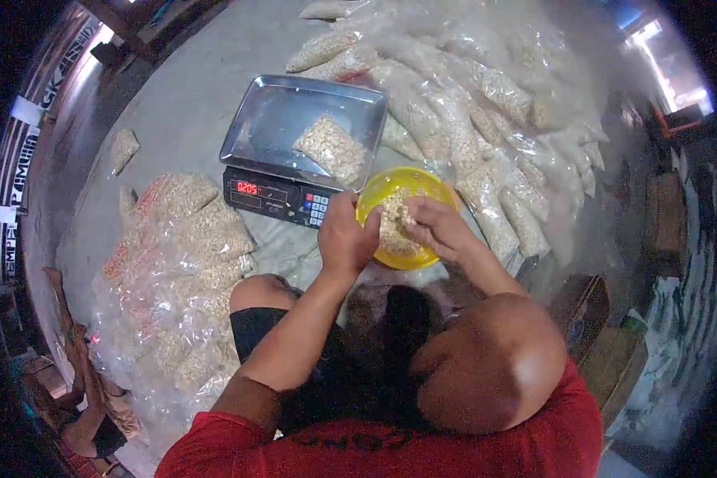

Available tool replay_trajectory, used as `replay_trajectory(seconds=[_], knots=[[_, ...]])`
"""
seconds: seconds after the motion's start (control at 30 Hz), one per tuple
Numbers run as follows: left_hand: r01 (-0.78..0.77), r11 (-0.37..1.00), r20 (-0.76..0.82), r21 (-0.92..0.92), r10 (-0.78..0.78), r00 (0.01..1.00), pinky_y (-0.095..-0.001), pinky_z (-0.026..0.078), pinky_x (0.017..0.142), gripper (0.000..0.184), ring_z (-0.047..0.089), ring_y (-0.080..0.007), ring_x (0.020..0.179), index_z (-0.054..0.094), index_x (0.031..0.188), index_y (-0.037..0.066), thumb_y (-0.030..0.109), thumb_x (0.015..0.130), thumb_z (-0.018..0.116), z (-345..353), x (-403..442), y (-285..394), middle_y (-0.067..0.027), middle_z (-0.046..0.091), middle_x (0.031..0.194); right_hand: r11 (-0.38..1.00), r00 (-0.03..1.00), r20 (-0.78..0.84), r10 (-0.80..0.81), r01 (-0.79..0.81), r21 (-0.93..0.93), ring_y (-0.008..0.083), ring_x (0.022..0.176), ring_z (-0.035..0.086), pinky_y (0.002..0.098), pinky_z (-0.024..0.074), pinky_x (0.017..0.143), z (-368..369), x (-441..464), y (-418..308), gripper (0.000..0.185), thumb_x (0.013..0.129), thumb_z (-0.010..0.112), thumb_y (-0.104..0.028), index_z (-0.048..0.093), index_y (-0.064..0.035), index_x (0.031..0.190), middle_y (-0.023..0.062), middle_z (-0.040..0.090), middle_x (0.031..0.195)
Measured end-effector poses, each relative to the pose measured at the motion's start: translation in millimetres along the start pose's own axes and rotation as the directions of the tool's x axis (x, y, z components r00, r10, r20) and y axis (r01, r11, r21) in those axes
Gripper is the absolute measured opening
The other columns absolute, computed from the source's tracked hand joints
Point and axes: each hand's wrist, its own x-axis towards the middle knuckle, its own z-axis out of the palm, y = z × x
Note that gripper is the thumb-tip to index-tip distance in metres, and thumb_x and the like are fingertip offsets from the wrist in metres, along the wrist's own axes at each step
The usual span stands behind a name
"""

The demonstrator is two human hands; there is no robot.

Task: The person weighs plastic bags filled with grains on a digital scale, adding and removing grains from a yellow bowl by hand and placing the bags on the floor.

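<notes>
A yellow bowl (370, 193) of pale, bean-like pieces (398, 231) stands in front of me. At its left rim is my left hand (345, 239), closed, with the thumb over the edge and the fingers outside. My right hand (440, 226) reaches over the right side of the bowl, its fingers curled around some of the pale pieces. Just beyond the bowl, a digital scale (267, 196) shows red digits that look like 0205. On the scale's metal tray (267, 119) lies a filled clear plastic bag (332, 150).
Filled clear bags (187, 279) are heaped on the left, and a larger pile of bags (486, 119) spreads along the back right. One small bag (124, 151) lies apart. Another person (92, 406) is at the lower left. Wooden boxes (613, 366) stand at the right.
</notes>
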Motion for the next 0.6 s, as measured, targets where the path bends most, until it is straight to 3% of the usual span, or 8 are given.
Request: replay_trajectory(seconds=[0.07, 0.17, 0.23, 0.43, 0.47, 0.53, 0.57, 0.6], knots=[[-0.134, 0.990, -0.214, 0.046, 0.140, 0.967, -0.0513, 0.052, 0.077, 0.036, 0.064, -0.0424, 0.092, 0.059, 0.114, 0.003, 0.026, 0.091, 0.073, 6.5, 5.6, -2.5, -0.0193, 0.065, 0.102, 0.998, 1.000, 0.004, 0.010, -0.010, 0.070, 0.0218, 0.107, 0.066, 0.0333, 0.0593, 0.094, 16.3, 0.6, -7.1, 0.027, 0.105, 0.054, -0.008, 0.058, 0.0012, 0.130, 0.0102, 0.063, 0.120], [-0.205, 0.976, -0.287, 0.070, 0.216, 0.933, -0.0498, 0.052, 0.077, 0.032, 0.064, -0.0420, 0.091, 0.061, 0.115, 0.002, 0.021, 0.091, 0.070, 11.7, 15.2, -8.8, -0.0188, 0.065, 0.101, 0.988, 0.996, 0.084, -0.005, -0.008, 0.153, 0.0228, 0.111, 0.065, 0.0346, 0.0574, 0.097, 35.8, 13.7, -13.2, 0.029, 0.106, 0.051, -0.009, 0.058, 0.0028, 0.132, 0.0128, 0.062, 0.124], [-0.239, 0.970, -0.258, 0.047, 0.243, 0.935, -0.0491, 0.053, 0.078, 0.029, 0.065, -0.0414, 0.092, 0.062, 0.114, 0.002, 0.019, 0.091, 0.069, 12.4, 16.9, -16.0, -0.0189, 0.065, 0.101, 0.987, 0.987, 0.159, -0.024, -0.003, 0.164, 0.0240, 0.111, 0.065, 0.0348, 0.0567, 0.098, 50.2, 21.7, -16.8, 0.030, 0.106, 0.049, -0.010, 0.058, 0.0039, 0.132, 0.0138, 0.063, 0.124], [-0.373, 0.926, -0.243, 0.059, 0.376, 0.894, -0.0472, 0.052, 0.077, 0.023, 0.064, -0.0381, 0.087, 0.065, 0.110, 0.004, 0.014, 0.090, 0.066, 11.1, 25.2, -22.9, -0.0165, 0.063, 0.095, 0.994, 0.999, 0.004, -0.053, 0.053, 0.099, 0.0274, 0.103, 0.069, 0.0347, 0.0576, 0.096, 65.4, 34.3, -13.7, 0.032, 0.107, 0.048, -0.012, 0.057, 0.0050, 0.133, 0.0164, 0.066, 0.121], [-0.368, 0.924, -0.229, 0.099, 0.381, 0.896, -0.0474, 0.051, 0.076, 0.024, 0.063, -0.0370, 0.086, 0.065, 0.111, 0.004, 0.015, 0.089, 0.066, 6.4, 26.5, -18.0, -0.0151, 0.062, 0.093, 0.868, 0.932, 0.114, -0.344, 0.362, -0.340, 0.0280, 0.102, 0.069, 0.0352, 0.0585, 0.094, 42.2, 44.3, -0.1, 0.032, 0.107, 0.049, -0.015, 0.058, 0.0043, 0.131, 0.0166, 0.067, 0.119], [-0.361, 0.922, -0.225, 0.136, 0.384, 0.895, -0.0470, 0.050, 0.076, 0.026, 0.062, -0.0352, 0.087, 0.065, 0.111, 0.005, 0.016, 0.088, 0.067, 2.0, 26.0, -9.5, -0.0136, 0.061, 0.093, 0.471, 0.788, 0.330, -0.520, 0.587, -0.658, 0.0286, 0.101, 0.069, 0.0357, 0.0594, 0.092, 28.9, 39.0, 0.0, 0.032, 0.108, 0.049, -0.018, 0.058, 0.0036, 0.130, 0.0169, 0.068, 0.117], [-0.352, 0.920, -0.221, 0.175, 0.385, 0.896, -0.0465, 0.049, 0.077, 0.028, 0.062, -0.0335, 0.087, 0.065, 0.111, 0.005, 0.018, 0.086, 0.068, 2.9, 25.3, -7.7, -0.0121, 0.060, 0.093, 0.916, 0.955, 0.079, -0.286, 0.297, -0.269, 0.0281, 0.098, 0.069, 0.0357, 0.0600, 0.088, 35.0, 25.5, -11.1, 0.031, 0.108, 0.050, -0.021, 0.060, 0.0018, 0.126, 0.0160, 0.069, 0.113], [-0.350, 0.922, -0.221, 0.164, 0.381, 0.898, -0.0465, 0.049, 0.077, 0.028, 0.062, -0.0335, 0.087, 0.065, 0.111, 0.005, 0.018, 0.086, 0.068, 4.1, 25.4, -6.6, -0.0121, 0.060, 0.093, 0.960, 0.997, -0.005, 0.083, -0.079, 0.269, 0.0275, 0.095, 0.069, 0.0358, 0.0606, 0.085, 38.4, 16.2, -17.9, 0.031, 0.108, 0.050, -0.025, 0.061, 0.0000, 0.122, 0.0151, 0.070, 0.109]])
